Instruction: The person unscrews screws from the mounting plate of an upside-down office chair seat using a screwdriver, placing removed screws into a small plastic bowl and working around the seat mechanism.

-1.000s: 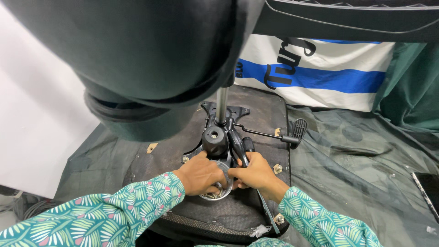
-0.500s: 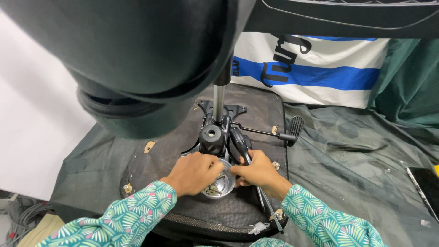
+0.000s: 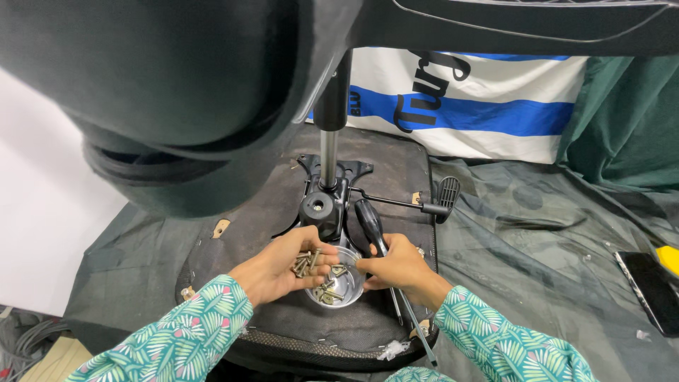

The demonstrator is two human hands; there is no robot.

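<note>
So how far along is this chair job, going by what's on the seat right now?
Looks early or midway. The black mechanism plate with its lever already sits on the upturned seat base. In hand: the left hand cups a bunch of bolts over a small metal bowl, which the right hand steadies. A screwdriver lies unused, and more bolts wait in the bowl.

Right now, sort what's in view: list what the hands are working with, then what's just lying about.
In use: left hand, screws, metal bowl, right hand, screwdriver, chair mechanism.

Lying about: phone, striped banner, green cloth.
</note>
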